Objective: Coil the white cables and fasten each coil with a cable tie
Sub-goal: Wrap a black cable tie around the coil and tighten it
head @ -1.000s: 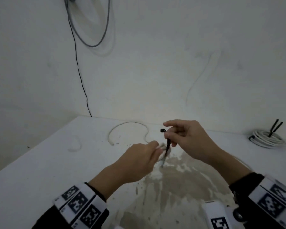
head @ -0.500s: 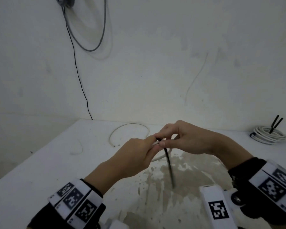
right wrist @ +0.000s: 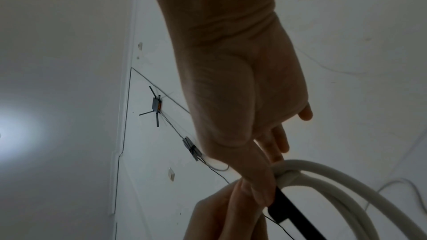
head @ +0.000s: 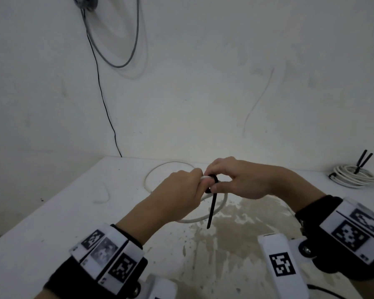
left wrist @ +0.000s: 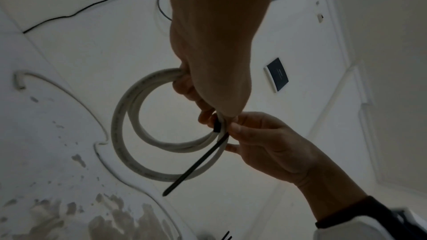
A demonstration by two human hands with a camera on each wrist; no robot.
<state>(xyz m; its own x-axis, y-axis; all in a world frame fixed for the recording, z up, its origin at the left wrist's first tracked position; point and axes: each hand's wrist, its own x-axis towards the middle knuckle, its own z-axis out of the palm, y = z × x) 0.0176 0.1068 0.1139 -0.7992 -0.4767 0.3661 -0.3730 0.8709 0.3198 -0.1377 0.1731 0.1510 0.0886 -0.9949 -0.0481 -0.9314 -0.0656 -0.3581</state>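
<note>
Both hands up above white desk (head: 52,212), meeting at top of small white cable coil (left wrist: 129,130). Left hand (head: 179,195) grasping coil strands, fingers curled round them. Right hand (head: 240,180) pinching black cable tie (head: 212,208) wrapped over the strands; tie's tail hanging down across the loop. Coil held in air, clear of desk. Loose white cable (head: 166,167) lying on desk behind hands. Second white coil (head: 352,176) at far right with black ties sticking up.

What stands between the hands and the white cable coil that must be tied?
Nothing visible: the left hand grips the white cable coil, and the right hand pinches the black cable tie wrapped around it.
</note>
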